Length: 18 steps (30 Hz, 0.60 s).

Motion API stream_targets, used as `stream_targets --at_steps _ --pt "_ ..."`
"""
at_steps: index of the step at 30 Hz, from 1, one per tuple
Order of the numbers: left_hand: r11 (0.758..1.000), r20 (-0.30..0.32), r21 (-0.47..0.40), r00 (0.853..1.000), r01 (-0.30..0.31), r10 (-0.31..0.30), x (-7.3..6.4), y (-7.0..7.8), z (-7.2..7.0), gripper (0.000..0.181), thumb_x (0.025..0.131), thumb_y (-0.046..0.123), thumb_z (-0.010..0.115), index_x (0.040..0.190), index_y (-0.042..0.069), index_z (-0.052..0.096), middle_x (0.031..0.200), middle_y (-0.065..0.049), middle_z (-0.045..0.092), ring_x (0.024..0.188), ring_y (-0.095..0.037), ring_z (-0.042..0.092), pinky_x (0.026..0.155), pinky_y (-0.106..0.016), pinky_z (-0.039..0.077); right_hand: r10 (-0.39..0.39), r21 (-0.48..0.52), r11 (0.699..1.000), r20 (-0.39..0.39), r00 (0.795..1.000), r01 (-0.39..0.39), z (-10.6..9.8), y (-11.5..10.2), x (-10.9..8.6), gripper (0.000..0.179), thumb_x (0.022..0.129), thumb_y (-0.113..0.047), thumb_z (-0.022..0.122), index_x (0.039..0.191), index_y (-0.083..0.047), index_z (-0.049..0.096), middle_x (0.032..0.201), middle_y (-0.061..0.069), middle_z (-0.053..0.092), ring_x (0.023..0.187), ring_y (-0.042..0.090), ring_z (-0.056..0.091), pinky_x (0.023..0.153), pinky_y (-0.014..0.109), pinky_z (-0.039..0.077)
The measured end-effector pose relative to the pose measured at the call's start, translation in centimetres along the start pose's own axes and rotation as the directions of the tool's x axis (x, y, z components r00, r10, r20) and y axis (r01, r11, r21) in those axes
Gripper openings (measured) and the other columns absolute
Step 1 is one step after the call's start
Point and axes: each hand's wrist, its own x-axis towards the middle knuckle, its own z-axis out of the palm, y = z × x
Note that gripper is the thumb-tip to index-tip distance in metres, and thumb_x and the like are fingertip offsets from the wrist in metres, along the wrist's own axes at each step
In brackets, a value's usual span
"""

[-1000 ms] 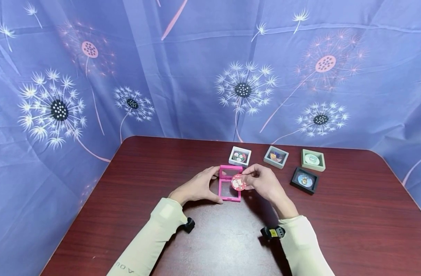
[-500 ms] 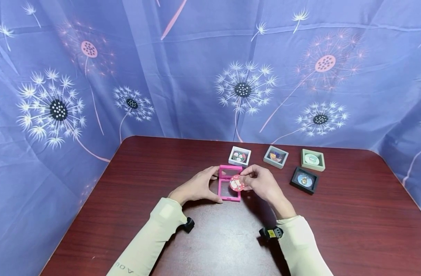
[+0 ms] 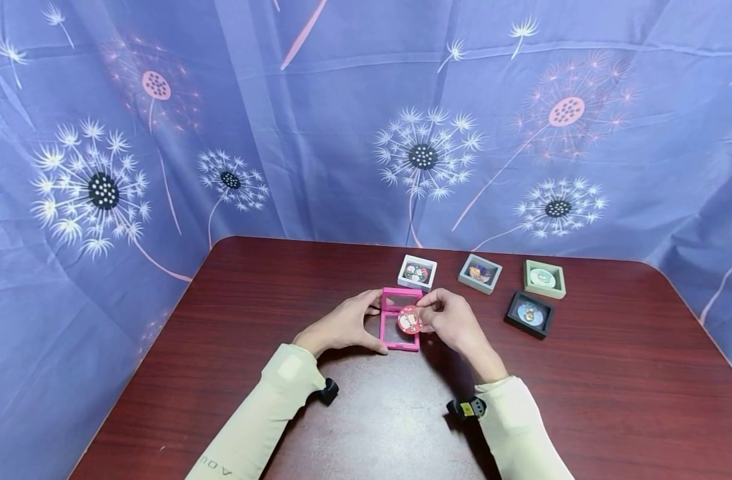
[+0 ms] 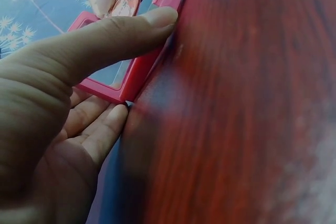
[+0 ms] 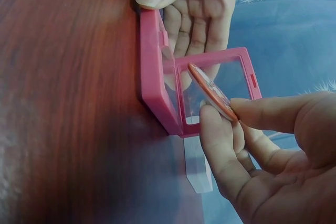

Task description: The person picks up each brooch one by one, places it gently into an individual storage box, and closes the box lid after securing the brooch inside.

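Observation:
A pink square display frame [image 3: 400,346] with clear film panes lies open on the table, its hinged half raised at the back. My left hand [image 3: 342,325] grips it from the left, thumb at the near corner and fingers along the far side. Just above the lower pane, my right hand [image 3: 456,323] pinches a round red badge [image 3: 409,321] with a printed picture. In the right wrist view the badge [image 5: 212,90] is tilted, held at its edge between thumb and fingertips. The left wrist view shows the left thumb [image 4: 126,32] across the pink frame.
Behind the pink frame stands a white frame [image 3: 417,271] with a round badge inside. To the right are a grey frame [image 3: 480,273], a green frame [image 3: 544,278] and a black frame [image 3: 529,314], each holding a badge. A blue dandelion-print curtain [image 3: 342,133] borders the brown table [image 3: 252,267].
My right hand has moved slightly left with the badge, bringing it further over the lower pane of the pink frame. The left hand and the frame have stayed in place.

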Motion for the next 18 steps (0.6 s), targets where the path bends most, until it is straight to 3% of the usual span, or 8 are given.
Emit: stream_targets --at_steps 18 --pt "1.000 -0.016 -0.016 1.000 -0.019 0.019 0.2 -0.3 0.3 0.108 0.071 0.025 0.103 0.159 0.007 0.042 0.146 -0.004 0.056 0.129 -0.020 0.061 0.110 -0.031 0.049 0.057 0.056 0.997 0.025 0.998 -0.059 1.2 0.6 0.2 0.007 0.099 0.009 0.065 0.104 0.012 0.064 0.091 0.018 0.067 0.073 0.020 0.072 0.070 0.036 0.066"
